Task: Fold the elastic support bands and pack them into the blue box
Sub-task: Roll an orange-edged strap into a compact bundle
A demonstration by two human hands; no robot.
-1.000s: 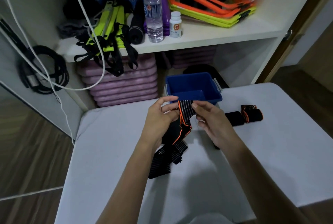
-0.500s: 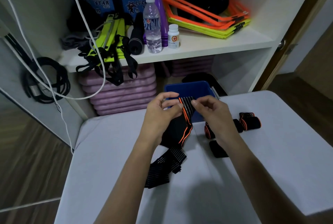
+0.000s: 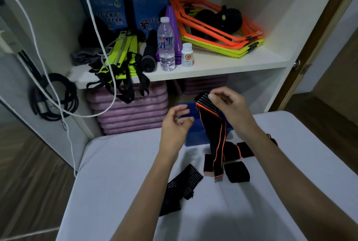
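Observation:
My right hand [image 3: 230,108] pinches the top end of a black elastic band with orange edging [image 3: 218,140], which hangs down in front of the blue box [image 3: 190,124] at the table's far edge. Left of the band, my left hand [image 3: 175,124] hovers with loosely curled fingers and holds nothing. A black striped band [image 3: 180,188] lies flat on the white table [image 3: 120,173] below my left wrist. Rolled and folded black bands [image 3: 237,171] [image 3: 246,149] lie to the right under the hanging one. The box is largely hidden by the band and my hands.
A white shelf [image 3: 213,64] behind the table carries a water bottle [image 3: 165,44], a white pill bottle [image 3: 187,54], orange and yellow frames [image 3: 217,33] and yellow-black straps [image 3: 118,60]. Purple mats [image 3: 131,112] are stacked below. White cables [image 3: 64,112] hang at left. A wooden door [image 3: 317,33] stands at right.
My left hand has let go of the orange-edged band and pulled away to the left. My right hand has lifted the band higher, so it hangs full length.

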